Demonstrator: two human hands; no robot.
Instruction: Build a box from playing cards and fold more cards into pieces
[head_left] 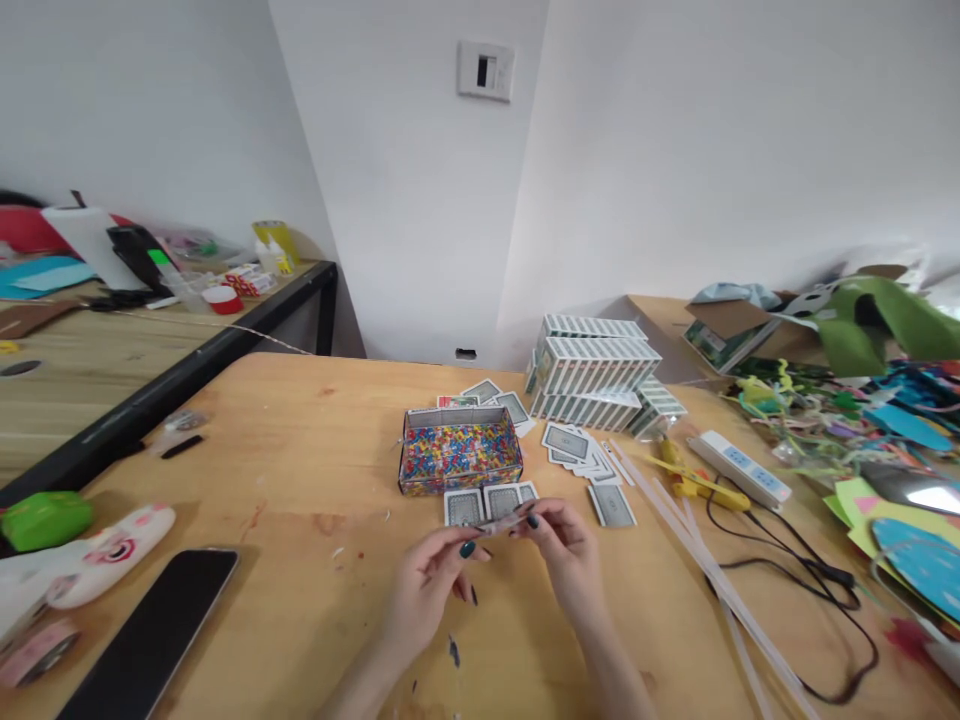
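Between my two hands, in front of an open box, is a small thin pale strip (501, 525); its exact kind I cannot make out. My left hand (426, 578) pinches one end with thumb and forefinger, the other fingers curled below. The far end is in the closed fingertips of my right hand (564, 552). Just beyond stands the shallow box (460, 455), with colourful patterned paper inside and dark edges. Playing cards (463, 507) lie face down against its near side, partly behind my fingers. More playing cards (576, 448) are fanned out to its right.
Stacked card boxes (592, 370) stand at the back. On the right are a yellow glue gun (694, 478), a white power strip (741, 468), long translucent glue sticks (709, 560) and a black cable (817, 585). A phone (154, 635) lies at the left, beside a white case (112, 555).
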